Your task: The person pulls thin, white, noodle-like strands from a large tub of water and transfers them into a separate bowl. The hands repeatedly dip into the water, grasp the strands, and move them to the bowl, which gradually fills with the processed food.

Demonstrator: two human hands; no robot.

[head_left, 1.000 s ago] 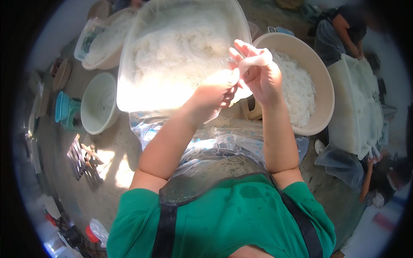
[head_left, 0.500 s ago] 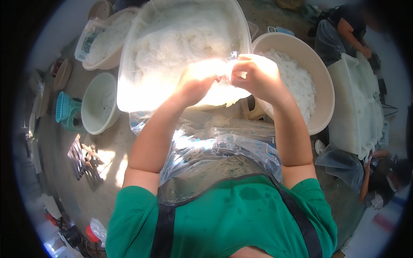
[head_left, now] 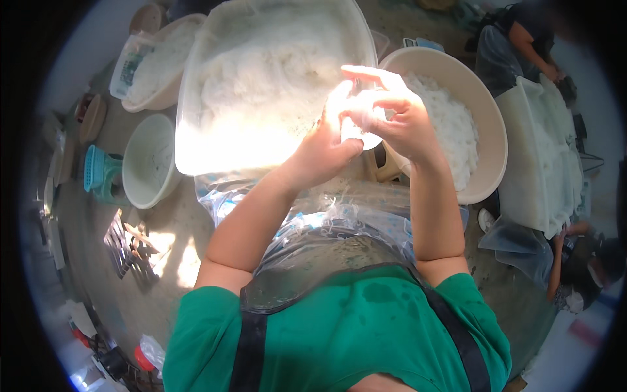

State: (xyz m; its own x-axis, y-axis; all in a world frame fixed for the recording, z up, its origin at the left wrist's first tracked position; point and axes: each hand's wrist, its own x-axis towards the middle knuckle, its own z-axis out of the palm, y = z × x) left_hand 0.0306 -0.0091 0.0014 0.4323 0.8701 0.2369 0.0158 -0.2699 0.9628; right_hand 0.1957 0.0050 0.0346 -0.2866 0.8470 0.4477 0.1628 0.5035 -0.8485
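Observation:
A large white tub (head_left: 185, 117) full of fine white noodle-like strands (head_left: 274, 72) stands in front of me. At its near right corner my left hand (head_left: 326, 144) and my right hand (head_left: 400, 117) meet in strong sunlight. My left hand is half curled, its thumb apart from the fingers. My right hand points its index finger left, while its thumb and other fingers bend in toward the left hand. Between them is a pale, washed-out patch; glare hides what they hold. To the right, a round beige tub (head_left: 494, 130) contains many small white bundles (head_left: 450, 124).
On the left are a beige tub (head_left: 171, 91) of white strands, a pale green basin (head_left: 130, 176) and a turquoise stool (head_left: 95, 168). A wooden rack (head_left: 124, 242) lies on the floor. Two people work at the right around another white tub (head_left: 522, 157).
My hands have shifted from a close pinch together to a looser hold. The right index finger has stretched out leftward, and my left hand has moved slightly right and nearer to me.

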